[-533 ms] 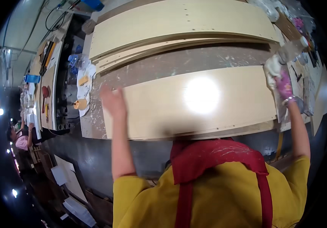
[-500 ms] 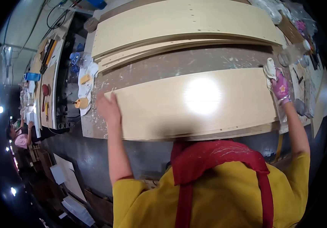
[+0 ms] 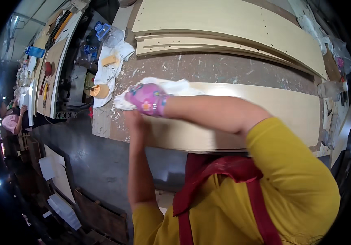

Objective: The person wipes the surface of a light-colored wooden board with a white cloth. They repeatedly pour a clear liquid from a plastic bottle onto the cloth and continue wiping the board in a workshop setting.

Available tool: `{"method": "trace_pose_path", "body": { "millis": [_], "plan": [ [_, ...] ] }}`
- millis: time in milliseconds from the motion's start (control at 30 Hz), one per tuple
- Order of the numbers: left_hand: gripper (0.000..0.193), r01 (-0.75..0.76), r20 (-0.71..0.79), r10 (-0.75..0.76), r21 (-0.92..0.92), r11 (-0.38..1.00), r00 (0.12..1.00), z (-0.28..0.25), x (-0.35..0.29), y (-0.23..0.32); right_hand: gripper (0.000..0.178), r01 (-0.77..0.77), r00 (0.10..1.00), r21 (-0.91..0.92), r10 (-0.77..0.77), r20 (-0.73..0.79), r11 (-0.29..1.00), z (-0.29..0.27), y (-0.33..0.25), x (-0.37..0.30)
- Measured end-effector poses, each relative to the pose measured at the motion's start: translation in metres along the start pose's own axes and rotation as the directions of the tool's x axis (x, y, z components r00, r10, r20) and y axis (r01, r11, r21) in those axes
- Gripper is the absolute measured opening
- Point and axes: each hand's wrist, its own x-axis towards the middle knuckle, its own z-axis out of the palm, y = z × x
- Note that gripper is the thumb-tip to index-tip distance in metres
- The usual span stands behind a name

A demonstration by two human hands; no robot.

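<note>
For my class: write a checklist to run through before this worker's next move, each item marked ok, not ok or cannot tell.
1. Right hand gloved: ok.
2. Left hand gloved: not ok, it is bare.
3. White cloth under the right hand: ok.
4. Left hand's grip on the front board: cannot tell, the right hand partly hides it.
5. Front board apart from the stack of boards: ok, bench shows between.

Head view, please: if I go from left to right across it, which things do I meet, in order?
Co-worker's pink shirt, red tool, pale orange cup, gloved right hand, clear container.
</note>
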Motion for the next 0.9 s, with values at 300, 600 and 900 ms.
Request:
{"method": "trace_pose_path", "body": {
  "millis": [300,600,900],
  "plan": [
    [0.04,0.036,-0.034,-0.029,0.212,0.977,0.999,-0.015,0.021,0.054,0.04,-0.425,0.887,-0.075,0.399,-0.23,0.902,-0.088,0.056,-0.205],
    [0.046,-0.553,0.402,0.588,-0.214,0.806,0.702,0.096,0.032,0.295,0.026,-0.996,-0.064,0.084,0.713,-0.698,-0.007,-0.197,0.137,-0.65],
    [0.043,-0.413,0.631,0.383,-0.108,0.904,0.674,0.17,0.022,0.324,0.042,-0.601,0.782,-0.046,0.575,-0.24,0.798,-0.108,-0.001,-0.438]
  ]
}}
